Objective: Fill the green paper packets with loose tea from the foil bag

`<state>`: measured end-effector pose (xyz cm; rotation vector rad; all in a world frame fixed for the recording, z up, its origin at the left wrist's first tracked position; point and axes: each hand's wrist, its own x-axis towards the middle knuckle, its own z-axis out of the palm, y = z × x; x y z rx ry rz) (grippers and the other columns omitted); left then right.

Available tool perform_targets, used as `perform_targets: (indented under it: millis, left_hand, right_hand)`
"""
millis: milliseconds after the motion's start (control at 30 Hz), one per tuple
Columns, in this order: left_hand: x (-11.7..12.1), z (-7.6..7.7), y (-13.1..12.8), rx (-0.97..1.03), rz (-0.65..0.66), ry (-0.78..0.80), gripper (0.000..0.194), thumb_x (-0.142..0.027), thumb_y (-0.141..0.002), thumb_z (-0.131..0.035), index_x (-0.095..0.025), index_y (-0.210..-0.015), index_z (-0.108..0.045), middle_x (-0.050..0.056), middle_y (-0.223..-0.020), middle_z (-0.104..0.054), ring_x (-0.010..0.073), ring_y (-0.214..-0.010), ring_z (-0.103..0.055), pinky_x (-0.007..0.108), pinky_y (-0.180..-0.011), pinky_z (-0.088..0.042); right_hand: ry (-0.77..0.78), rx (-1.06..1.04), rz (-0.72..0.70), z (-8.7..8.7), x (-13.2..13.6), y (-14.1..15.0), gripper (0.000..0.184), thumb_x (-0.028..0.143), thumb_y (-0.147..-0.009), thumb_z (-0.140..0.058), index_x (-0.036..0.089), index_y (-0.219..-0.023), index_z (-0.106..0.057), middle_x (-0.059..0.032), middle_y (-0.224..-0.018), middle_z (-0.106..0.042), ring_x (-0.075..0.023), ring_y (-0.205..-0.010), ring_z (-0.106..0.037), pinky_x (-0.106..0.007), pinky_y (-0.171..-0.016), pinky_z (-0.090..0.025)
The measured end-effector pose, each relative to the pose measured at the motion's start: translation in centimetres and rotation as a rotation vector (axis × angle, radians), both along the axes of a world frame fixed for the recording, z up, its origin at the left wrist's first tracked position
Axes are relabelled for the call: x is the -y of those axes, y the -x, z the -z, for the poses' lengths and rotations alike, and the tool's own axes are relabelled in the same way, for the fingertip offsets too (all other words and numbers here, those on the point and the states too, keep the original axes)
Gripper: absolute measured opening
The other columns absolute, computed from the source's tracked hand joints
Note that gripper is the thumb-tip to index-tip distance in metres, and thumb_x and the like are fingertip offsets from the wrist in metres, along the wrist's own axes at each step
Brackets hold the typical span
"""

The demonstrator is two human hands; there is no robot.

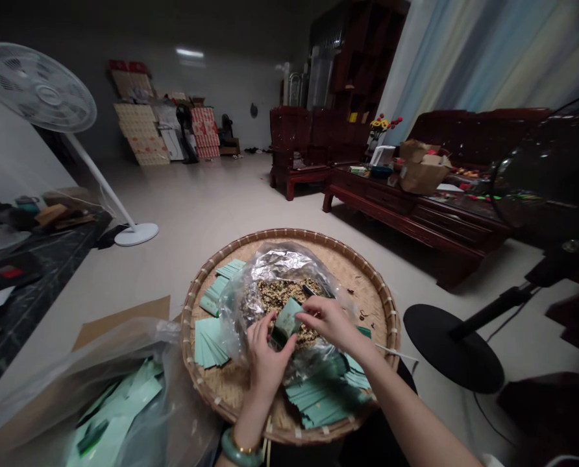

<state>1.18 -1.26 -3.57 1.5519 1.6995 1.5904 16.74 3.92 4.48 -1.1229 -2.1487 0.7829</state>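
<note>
Over an open clear plastic bag [235, 305] of loose, dried tan-and-dark mix [282, 292], my left hand [265, 350] grips a small green packet [288, 318] between thumb and fingers. My right hand [331, 321] pinches the packet's upper right edge. A dark, slim object [309, 291] shows by the right fingers; whether the hand holds it I cannot tell. The bag rests in a round woven bamboo tray [367, 279]. Fanned stacks of flat green packets [210, 342] lie along the tray's left side, and a larger pile of green packets [323, 395] lies at its near side.
At lower left stands a big plastic bag [172, 383] holding more green packets [124, 402]. A white fan [138, 233] stands far left, a black fan [455, 347] close on the right. Behind are a dark wooden table [406, 211] with a paper bag [423, 168], and stacked boxes [141, 130].
</note>
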Motion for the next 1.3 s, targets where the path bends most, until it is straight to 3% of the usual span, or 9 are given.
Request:
perform_targets:
  millis: [100,200,300,500,600,700,967,1100,1300]
  left_hand:
    - [0.1,-0.8,0.4,0.34,0.061,0.118,0.054,-0.035,-0.067,-0.069,-0.018,-0.116,-0.056,0.013,-0.11,-0.062,0.0254,-0.102,-0.057,0.036,-0.08,-0.047]
    - [0.5,-1.3,0.8,0.692,0.224,0.308,0.056,-0.035,-0.062,-0.073,-0.014,-0.111,-0.059,0.012,-0.102,-0.067,0.0229,-0.093,-0.063,0.031,-0.077,-0.048]
    - [1.1,-1.7,1.1,0.839,0.319,0.449,0.056,-0.03,-0.053,-0.08,-0.012,-0.103,-0.063,0.01,-0.091,-0.071,0.0199,-0.078,-0.065,0.026,-0.065,-0.049]
    - [1.8,-2.3,1.4,0.909,0.292,0.488,0.057,-0.023,-0.045,-0.084,-0.01,-0.096,-0.065,0.008,-0.076,-0.072,0.0132,-0.061,-0.061,0.021,-0.053,-0.046]
    - [1.8,-2.2,0.9,0.946,0.246,0.436,0.053,-0.024,-0.045,-0.084,-0.01,-0.092,-0.065,0.004,-0.068,-0.07,0.0087,-0.051,-0.056,0.018,-0.047,-0.043]
    - [2.0,-1.8,0.0,0.978,0.226,0.414,0.048,-0.025,-0.046,-0.084,-0.011,-0.089,-0.066,0.001,-0.064,-0.067,0.007,-0.047,-0.052,0.017,-0.045,-0.042]
    - [1.8,-1.7,0.1,0.878,0.216,0.401,0.038,-0.037,-0.057,-0.078,-0.012,-0.086,-0.072,0.007,-0.08,-0.073,0.0171,-0.072,-0.065,0.024,-0.065,-0.049]
    - [1.6,-1.4,0.3,0.916,0.184,0.378,0.036,-0.04,-0.054,-0.079,-0.011,-0.074,-0.072,0.007,-0.07,-0.072,0.0174,-0.065,-0.064,0.025,-0.064,-0.05]
    - [1.8,-1.9,-0.1,0.953,0.257,0.433,0.043,-0.042,-0.056,-0.078,-0.011,-0.085,-0.072,0.006,-0.068,-0.071,0.0156,-0.059,-0.063,0.024,-0.057,-0.049]
  right_hand:
    - [0.187,-0.189,0.036,-0.1,-0.2,-1.0,0.029,0.037,-0.083,-0.055,0.015,-0.064,-0.059,-0.0012,-0.064,-0.057,-0.0128,-0.062,-0.055,-0.022,-0.056,-0.042]
    - [0.339,-0.347,0.037,0.5,-0.1,-1.7,0.028,0.042,-0.078,-0.06,0.015,-0.071,-0.061,-0.0014,-0.066,-0.06,-0.0135,-0.063,-0.058,-0.023,-0.058,-0.046]
    - [0.371,-0.378,0.024,1.1,-0.1,-2.3,0.028,0.042,-0.075,-0.064,0.015,-0.069,-0.063,-0.0014,-0.067,-0.06,-0.0134,-0.062,-0.058,-0.024,-0.059,-0.047]
    - [0.363,-0.384,0.023,0.5,-0.3,-2.9,0.032,0.044,-0.072,-0.065,0.013,-0.062,-0.063,-0.0027,-0.07,-0.058,-0.0112,-0.059,-0.055,-0.022,-0.054,-0.047]
    - [0.435,-0.538,0.149,0.6,0.1,-1.9,0.033,0.048,-0.07,-0.066,0.016,-0.079,-0.064,-0.0012,-0.07,-0.058,-0.0122,-0.06,-0.056,-0.022,-0.051,-0.048]
    - [0.535,-0.647,0.189,1.6,1.1,-0.3,0.049,0.049,-0.062,-0.071,0.017,-0.098,-0.06,-0.002,-0.076,-0.061,-0.014,-0.061,-0.057,-0.022,-0.044,-0.046]
    - [0.56,-0.559,0.188,4.2,2.4,1.6,0.044,0.055,-0.057,-0.071,0.013,-0.054,-0.058,0.0018,-0.047,-0.052,-0.0093,-0.043,-0.044,-0.022,-0.042,-0.035]
    - [0.532,-0.562,0.249,4.6,2.4,1.5,0.047,0.059,-0.056,-0.07,0.015,-0.049,-0.054,0.002,-0.045,-0.05,-0.0097,-0.042,-0.044,-0.021,-0.041,-0.034]
    - [0.576,-0.533,0.182,4.9,2.8,2.0,0.047,0.058,-0.059,-0.067,0.015,-0.049,-0.053,0.0031,-0.044,-0.047,-0.0085,-0.039,-0.042,-0.021,-0.039,-0.033]
